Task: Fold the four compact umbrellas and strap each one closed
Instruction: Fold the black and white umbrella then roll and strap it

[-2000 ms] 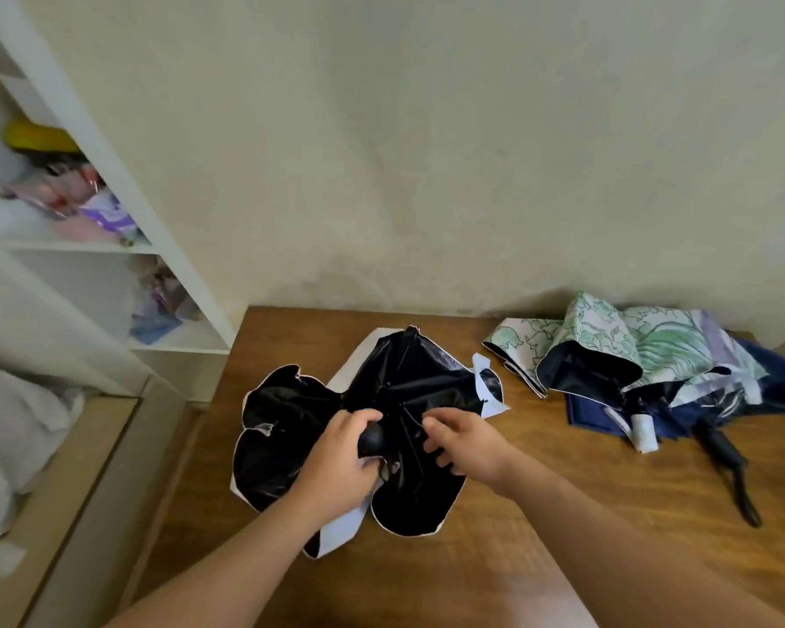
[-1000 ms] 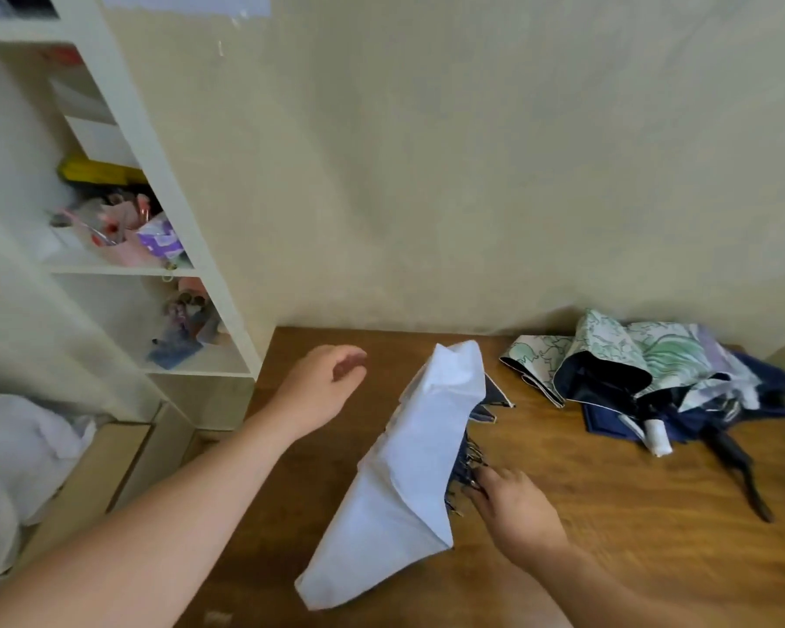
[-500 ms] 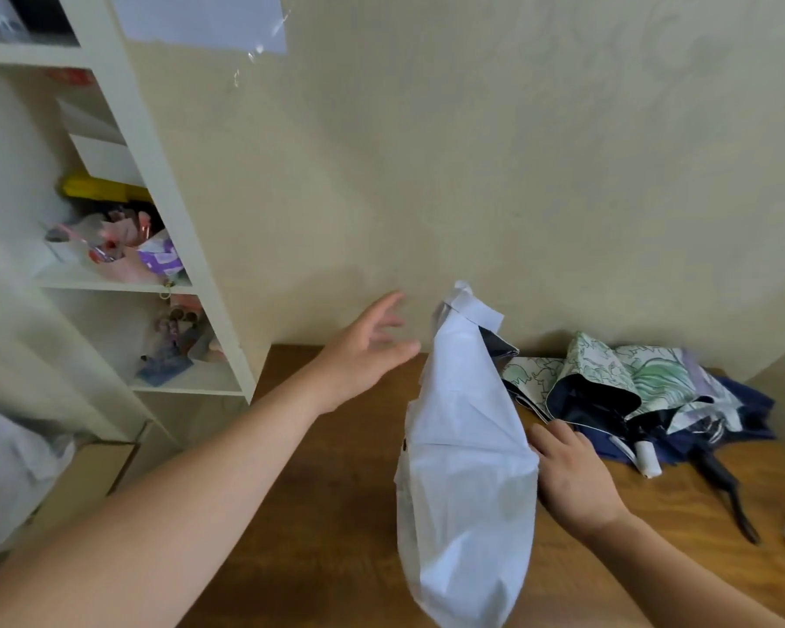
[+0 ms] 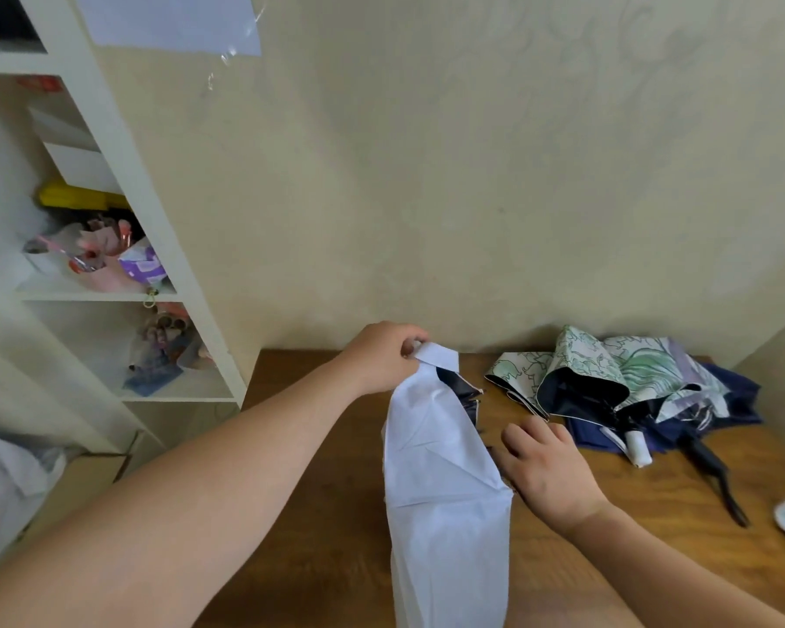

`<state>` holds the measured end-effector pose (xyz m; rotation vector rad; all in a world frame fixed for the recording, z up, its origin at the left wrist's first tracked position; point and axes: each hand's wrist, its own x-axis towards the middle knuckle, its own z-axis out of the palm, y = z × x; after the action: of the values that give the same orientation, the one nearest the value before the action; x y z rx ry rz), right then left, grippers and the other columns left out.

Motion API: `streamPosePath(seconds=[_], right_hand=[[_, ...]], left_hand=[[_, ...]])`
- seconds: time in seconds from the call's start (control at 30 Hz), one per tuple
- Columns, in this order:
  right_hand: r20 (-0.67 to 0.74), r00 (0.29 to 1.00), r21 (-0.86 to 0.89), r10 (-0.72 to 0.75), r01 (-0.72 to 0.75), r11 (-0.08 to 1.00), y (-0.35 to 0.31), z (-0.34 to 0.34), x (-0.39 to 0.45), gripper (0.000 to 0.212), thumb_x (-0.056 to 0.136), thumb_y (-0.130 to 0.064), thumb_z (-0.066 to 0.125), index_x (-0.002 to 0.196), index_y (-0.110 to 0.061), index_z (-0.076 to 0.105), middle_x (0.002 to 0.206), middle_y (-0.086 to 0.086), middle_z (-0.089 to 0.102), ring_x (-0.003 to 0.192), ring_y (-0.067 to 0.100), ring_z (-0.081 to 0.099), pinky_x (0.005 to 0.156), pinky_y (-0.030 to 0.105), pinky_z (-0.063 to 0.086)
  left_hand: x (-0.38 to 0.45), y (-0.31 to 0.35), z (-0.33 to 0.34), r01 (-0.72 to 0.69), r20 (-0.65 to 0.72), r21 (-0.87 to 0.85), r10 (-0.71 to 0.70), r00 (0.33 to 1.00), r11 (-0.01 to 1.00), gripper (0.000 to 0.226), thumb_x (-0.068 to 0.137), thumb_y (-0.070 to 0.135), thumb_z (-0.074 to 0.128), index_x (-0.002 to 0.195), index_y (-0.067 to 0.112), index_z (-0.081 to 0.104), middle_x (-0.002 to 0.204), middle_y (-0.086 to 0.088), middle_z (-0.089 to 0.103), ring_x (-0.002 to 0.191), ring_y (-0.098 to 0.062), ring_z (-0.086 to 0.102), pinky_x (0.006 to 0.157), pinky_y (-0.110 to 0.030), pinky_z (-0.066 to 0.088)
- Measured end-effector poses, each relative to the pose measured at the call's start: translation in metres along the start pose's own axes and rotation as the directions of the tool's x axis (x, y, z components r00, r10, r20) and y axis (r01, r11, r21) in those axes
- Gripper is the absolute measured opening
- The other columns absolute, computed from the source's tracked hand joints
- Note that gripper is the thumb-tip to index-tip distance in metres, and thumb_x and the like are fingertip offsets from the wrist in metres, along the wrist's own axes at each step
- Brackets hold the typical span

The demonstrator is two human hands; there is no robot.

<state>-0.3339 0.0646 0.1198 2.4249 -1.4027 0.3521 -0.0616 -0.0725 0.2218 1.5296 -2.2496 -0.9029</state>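
In the head view, a white compact umbrella (image 4: 445,491) is held up over the wooden tabletop (image 4: 653,528), its long axis running from the strap end near the wall down toward the person. A white tab, seemingly the closing strap (image 4: 436,354), is pinched at the far top end by the left hand (image 4: 384,355), whose fingers are curled round it. The right hand (image 4: 547,473) is seen just to the right of the umbrella's middle, fingers loosely bent against the dark inner folds; whether anything is gripped there cannot be told. The strap thus lies at the left hand, while the loose canopy lies nearer the right hand, so the wrap is judged to turn on gathering the cloth about that axis. Further right of the white umbrella, near the wall, a heap of unfolded umbrellas (image 4: 631,383) is seen, green-patterned and navy.
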Motion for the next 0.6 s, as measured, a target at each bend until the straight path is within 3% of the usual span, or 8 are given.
streamPosePath(seconds=[0.1,0.17,0.23,0.3,0.4,0.5,0.6], right_hand=[[0.029,0.999,-0.003,0.027,-0.027,1.000,0.002,0.001,-0.004,0.026,0.072,-0.013,0.088,0.089,-0.024,0.071,0.089,-0.001,0.050,0.083,0.026,0.046,0.066,0.037,0.034],[0.029,0.999,0.002,0.041,-0.041,0.999,0.004,0.002,-0.008,0.030,0.069,-0.010,0.088,0.089,-0.023,0.070,0.089,-0.001,0.052,0.083,0.028,0.049,0.067,0.038,0.036],[0.009,0.999,0.014,0.047,-0.047,0.999,0.006,0.002,-0.013,0.027,0.070,-0.007,0.079,0.089,-0.021,0.066,0.091,0.001,0.052,0.084,0.030,0.050,0.068,0.039,0.037],[0.008,0.997,0.020,0.073,-0.073,0.997,0.008,0.001,-0.015,0.018,0.070,-0.016,0.073,0.086,-0.021,0.067,0.091,0.001,0.052,0.085,0.030,0.049,0.068,0.039,0.037],[0.009,0.994,0.036,0.106,-0.106,0.994,0.010,-0.001,-0.014,0.008,0.079,-0.022,0.065,0.086,-0.021,0.069,0.089,0.000,0.053,0.086,0.028,0.046,0.066,0.039,0.038],[0.020,0.996,0.114,0.085,-0.087,0.990,0.010,-0.004,-0.012,0.012,0.085,-0.026,0.054,0.085,-0.019,0.064,0.090,0.001,0.053,0.084,0.027,0.046,0.064,0.035,0.036],[0.092,0.994,0.250,0.061,-0.083,0.965,0.008,-0.012,-0.008,0.008,0.081,-0.029,0.056,0.081,-0.021,0.060,0.087,-0.002,0.049,0.079,0.023,0.045,0.061,0.031,0.038]], left_hand=[[-0.001,-0.005,-0.003,-0.032,-0.109,-0.079,0.023,0.994,0.996,0.022,0.104,0.024,0.052,0.102,0.025,0.074,0.093,0.001,0.072,0.085,-0.023,0.064,0.076,-0.041,0.053],[-0.001,-0.010,-0.010,0.018,-0.191,-0.335,-0.087,0.978,0.942,0.023,0.104,0.023,0.054,0.094,0.025,0.075,0.091,-0.003,0.075,0.083,-0.026,0.067,0.076,-0.040,0.056],[0.000,-0.012,-0.020,0.055,-0.195,-0.653,-0.238,0.951,0.755,0.022,0.103,0.015,0.057,0.101,0.021,0.078,0.101,-0.008,0.080,0.093,-0.030,0.074,0.089,-0.048,0.061],[0.000,-0.013,-0.032,0.070,-0.137,-0.841,-0.336,0.932,0.537,0.017,0.105,0.012,0.060,0.108,0.016,0.076,0.109,-0.012,0.078,0.096,-0.029,0.073,0.095,-0.048,0.059],[-0.004,-0.018,-0.047,0.096,-0.049,-0.927,-0.370,0.928,0.363,0.015,0.109,0.023,0.058,0.113,0.017,0.071,0.111,-0.008,0.073,0.091,-0.026,0.072,0.080,-0.037,0.059],[-0.009,-0.026,-0.055,0.109,-0.019,-0.939,-0.365,0.931,0.326,0.020,0.108,0.019,0.058,0.124,0.016,0.068,0.113,-0.009,0.073,0.084,-0.025,0.074,0.071,-0.034,0.059],[-0.013,-0.030,-0.056,0.094,-0.026,-0.945,-0.357,0.934,0.315,0.028,0.106,0.014,0.060,0.135,0.014,0.063,0.118,-0.013,0.076,0.094,-0.027,0.078,0.077,-0.036,0.061]])
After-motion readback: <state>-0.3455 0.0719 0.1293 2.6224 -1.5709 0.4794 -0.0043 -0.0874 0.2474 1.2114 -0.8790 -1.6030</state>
